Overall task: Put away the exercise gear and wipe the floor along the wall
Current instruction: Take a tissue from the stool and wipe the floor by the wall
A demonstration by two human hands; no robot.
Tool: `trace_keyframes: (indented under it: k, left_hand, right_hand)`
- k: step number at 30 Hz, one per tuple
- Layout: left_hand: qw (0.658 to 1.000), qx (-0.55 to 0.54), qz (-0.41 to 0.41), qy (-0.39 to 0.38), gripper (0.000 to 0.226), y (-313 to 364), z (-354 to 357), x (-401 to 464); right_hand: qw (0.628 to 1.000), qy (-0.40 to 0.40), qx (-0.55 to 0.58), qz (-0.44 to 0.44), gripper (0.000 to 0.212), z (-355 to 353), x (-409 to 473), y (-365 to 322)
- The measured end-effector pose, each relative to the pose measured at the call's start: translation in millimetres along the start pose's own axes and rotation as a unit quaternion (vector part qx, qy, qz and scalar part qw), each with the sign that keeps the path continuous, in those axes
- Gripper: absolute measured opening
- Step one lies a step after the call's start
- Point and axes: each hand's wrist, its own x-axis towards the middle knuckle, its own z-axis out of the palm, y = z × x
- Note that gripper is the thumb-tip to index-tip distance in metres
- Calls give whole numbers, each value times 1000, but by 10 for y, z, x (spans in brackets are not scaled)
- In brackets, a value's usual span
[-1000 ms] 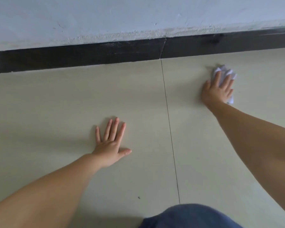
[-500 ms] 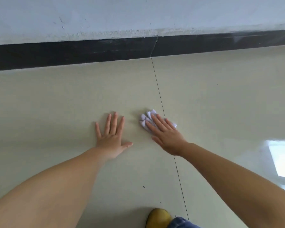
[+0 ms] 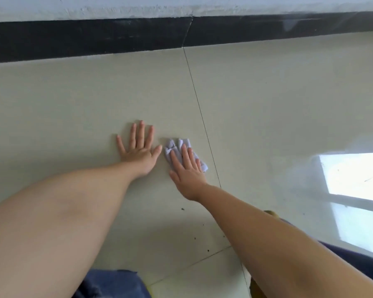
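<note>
Right hand (image 3: 186, 175) slid the cloth (image 3: 182, 150) beside the left hand (image 3: 139, 150).

A black skirting board (image 3: 95, 39) runs across the top of the view. Above it rises a pale wall (image 3: 116, 5) with a rough, chipped lower edge. Below it spreads a glossy beige tiled floor (image 3: 278, 100); a thin grout line (image 3: 199, 108) starts at the skirting's joint. Right of that line, a bright window reflection (image 3: 353, 177) shines on the tiles. Dark specks (image 3: 183, 209) lie nearer the viewer.
</note>
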Motion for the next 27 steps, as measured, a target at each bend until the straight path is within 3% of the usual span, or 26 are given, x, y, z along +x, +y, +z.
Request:
trace_keyframes:
  k: [6, 8, 12, 14, 16, 19, 23, 25, 27]
  left_hand:
    - [999, 27, 0, 41, 65, 25, 113, 4]
    - [997, 41, -2, 61, 66, 45, 101, -8]
    - [994, 55, -4, 89, 71, 2, 175, -61]
    - [993, 48, -13, 103, 83, -35, 163, -77]
    - [992, 53, -56, 98, 79, 81, 147, -38]
    - [980, -4, -128, 153, 68, 654, 217, -54]
    - [975, -31, -93, 199, 71, 1659, 516, -41]
    - [977, -43, -105, 179, 76, 1922, 688, 94]
    - [975, -49, -116, 185, 75, 1984, 767, 200]
  right_hand:
    - [968, -4, -153, -197, 57, -343, 79, 926]
    - [971, 29, -171, -164, 64, -670, 245, 1416]
    - [987, 121, -101, 7, 65, -1346, 565, 2278]
    - [981, 168, -74, 57, 63, -1538, 829, 2313]
    - [975, 196, -85, 53, 60, -1671, 1139, 2071]
    - [966, 172, -161, -104, 56, -1705, 1551, 1353]
    - [920, 81, -233, -305, 55, -1438, 1647, 552]
    - [906, 72, -236, -344, 53, -1495, 1704, 626]
    - [919, 98, -201, -325, 50, -1694, 1763, 985]
